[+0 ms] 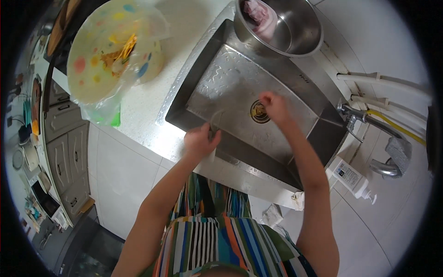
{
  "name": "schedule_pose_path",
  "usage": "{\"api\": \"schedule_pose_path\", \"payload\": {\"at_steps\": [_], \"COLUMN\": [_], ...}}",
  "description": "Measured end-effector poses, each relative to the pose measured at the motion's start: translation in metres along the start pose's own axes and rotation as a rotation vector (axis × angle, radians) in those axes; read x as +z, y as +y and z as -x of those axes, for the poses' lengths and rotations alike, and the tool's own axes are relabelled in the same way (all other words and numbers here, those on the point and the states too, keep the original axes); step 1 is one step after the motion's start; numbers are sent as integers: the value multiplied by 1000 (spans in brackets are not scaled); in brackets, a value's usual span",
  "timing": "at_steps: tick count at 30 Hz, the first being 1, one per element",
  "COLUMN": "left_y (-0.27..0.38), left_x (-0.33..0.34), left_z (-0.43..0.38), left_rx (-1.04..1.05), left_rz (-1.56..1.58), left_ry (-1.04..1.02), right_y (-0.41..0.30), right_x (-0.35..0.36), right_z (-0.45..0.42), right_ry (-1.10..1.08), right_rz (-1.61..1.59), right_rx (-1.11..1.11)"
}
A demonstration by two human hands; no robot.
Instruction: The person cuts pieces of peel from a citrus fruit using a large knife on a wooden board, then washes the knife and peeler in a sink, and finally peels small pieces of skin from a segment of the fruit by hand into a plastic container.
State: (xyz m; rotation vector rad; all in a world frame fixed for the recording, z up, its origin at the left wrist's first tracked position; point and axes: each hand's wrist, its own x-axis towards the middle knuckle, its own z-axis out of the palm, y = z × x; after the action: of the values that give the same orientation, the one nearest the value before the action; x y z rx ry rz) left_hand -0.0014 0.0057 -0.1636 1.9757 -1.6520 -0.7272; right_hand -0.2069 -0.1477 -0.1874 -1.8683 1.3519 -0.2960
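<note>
My left hand is at the near left edge of the stainless steel sink, with its fingers curled around a thin, pale, partly see-through item that I cannot identify. Over the drain hangs my right hand, its fingers bent together and blurred; whether they hold anything is not visible. Yellowish scraps lie in the drain. A steel pot sits across the sink's far corner, with a piece of pale pink raw meat inside.
A dotted plastic bag with food scraps lies open on the left counter. To the right are a faucet, a white pump bottle and a yellow hose. Cabinets stand at far left.
</note>
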Motion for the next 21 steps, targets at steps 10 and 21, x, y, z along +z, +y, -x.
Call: {"api": "schedule_pose_path", "payload": {"at_steps": [10, 21], "left_y": [-5, -10], "left_x": [-5, -6], "left_z": [6, 12], "left_rx": [1, -118], "left_rz": [-101, -234], "left_ry": [3, -299], "right_y": [89, 54], "right_x": [103, -154], "right_z": [52, 129], "right_ry": [-243, 512], "right_rz": [184, 580], "right_rx": [175, 148]}}
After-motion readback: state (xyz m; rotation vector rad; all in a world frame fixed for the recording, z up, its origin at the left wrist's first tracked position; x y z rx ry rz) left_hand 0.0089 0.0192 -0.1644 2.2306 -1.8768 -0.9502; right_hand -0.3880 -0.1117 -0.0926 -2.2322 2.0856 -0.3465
